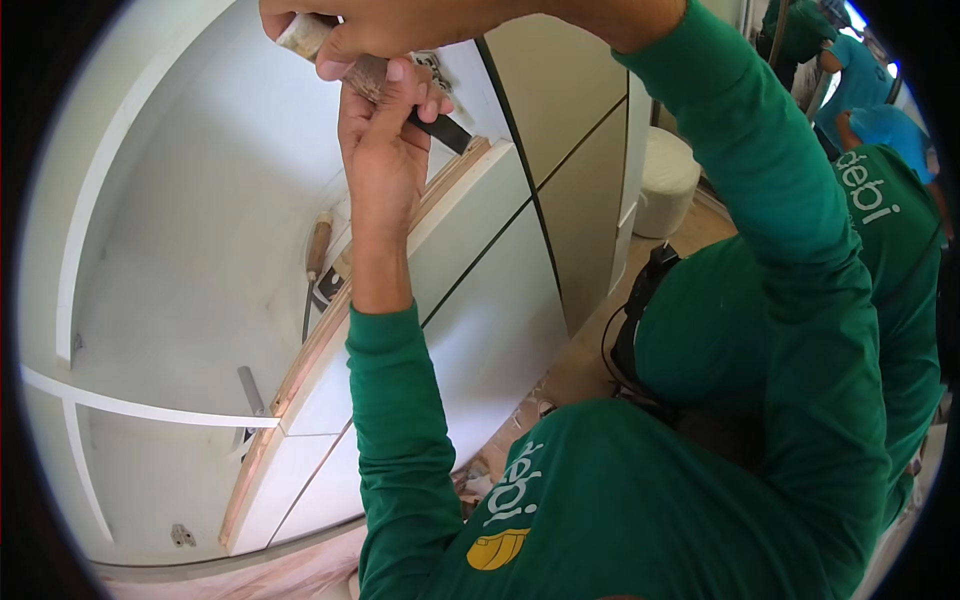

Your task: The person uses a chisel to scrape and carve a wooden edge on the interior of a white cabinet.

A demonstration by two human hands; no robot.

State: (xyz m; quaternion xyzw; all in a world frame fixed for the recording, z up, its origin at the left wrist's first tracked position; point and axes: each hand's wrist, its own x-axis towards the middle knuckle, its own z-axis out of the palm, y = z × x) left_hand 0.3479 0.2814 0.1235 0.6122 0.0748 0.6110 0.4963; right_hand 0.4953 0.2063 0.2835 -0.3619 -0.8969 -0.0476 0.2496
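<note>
Both my hands are on a chisel at the top of the head view. Its dark flat blade [443, 132] slants down to the right, with its tip at the raw wooden edge strip [432, 208] of a white cabinet. My left hand [385, 150] is closed around the lower part of the tool, fingers wrapped near the blade. Above it, my right hand [420, 22] grips the handle, whose pale worn end [304, 36] sticks out at the left. Part of the handle is hidden by my fingers.
Inside the cabinet [200, 250] lie a wooden-handled tool [319, 245], a grey metal piece [250, 390] and a hinge [182, 535]. A white divider [160, 404] crosses it. To the right are another person in green [880, 250], people in blue [860, 80] and a white roll [665, 180].
</note>
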